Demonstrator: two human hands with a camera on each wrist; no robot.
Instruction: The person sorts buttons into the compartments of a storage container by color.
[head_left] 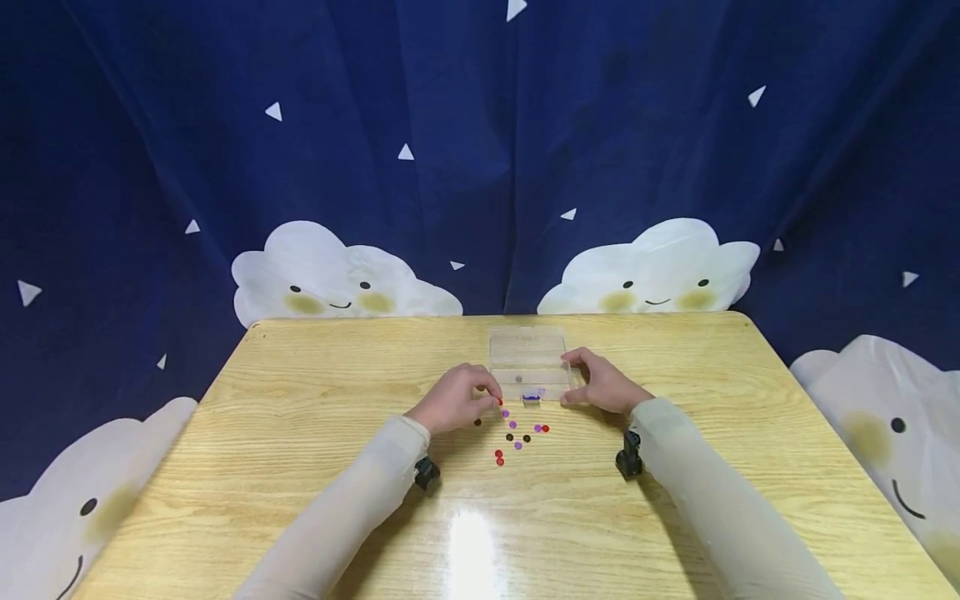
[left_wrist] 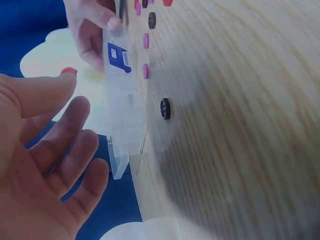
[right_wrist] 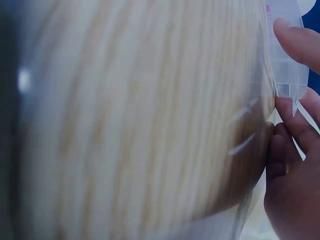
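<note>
Between the thumb and forefinger of my left hand (head_left: 453, 398) is a small red disc (left_wrist: 69, 71), held just off the near left corner of a clear plastic box (head_left: 528, 377). The other left fingers are spread apart. The box's see-through lid (head_left: 527, 344) is tipped back, and a blue mark (left_wrist: 119, 57) shows on its front wall. My right hand (head_left: 603, 385) grips the box's right end, thumb at the front and fingers round the end. A small greyish piece (head_left: 518, 379) shows inside the box. Purple discs (head_left: 518, 446) and black discs (left_wrist: 165, 108) lie in front of it.
Two more red discs (head_left: 499, 457) lie together nearer to me, and another red disc (head_left: 546, 428) touches a purple one on the right. The wooden table (head_left: 315, 400) ends at a dark blue curtain (head_left: 480, 167) with white clouds.
</note>
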